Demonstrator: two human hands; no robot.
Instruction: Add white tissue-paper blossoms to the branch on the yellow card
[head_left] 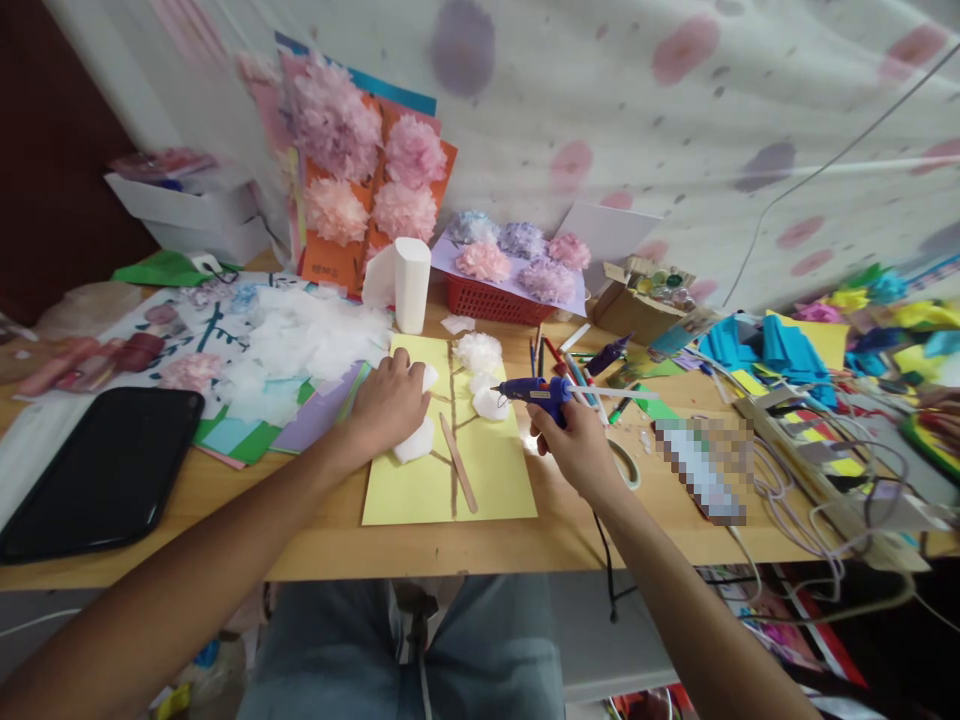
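Note:
My right hand (pixel 574 440) grips a blue hot glue gun (pixel 551 393) with a clear glue stick out of its back. The nozzle points left, by a white round pad (pixel 491 403) on a yellow sheet (pixel 495 490). My left hand (pixel 390 398) rests on the left part of that sheet, fingers bent down over a white pad (pixel 430 377) that shows at the fingertips. Another white pad (pixel 416 440) lies below this hand. A ruffled white flower (pixel 478 352) sits at the upper right. Brown branch lines run over the sheet, and a wooden stick (pixel 458 465) lies across them.
Left are a black tray (pixel 105 470) and a pile of white sheets (pixel 315 330). Behind stand a white box (pixel 412 285) and a red basket (pixel 495 300) under paper flowers. Pens, a tape roll (pixel 626 465) and a power strip (pixel 817 470) with cables lie right.

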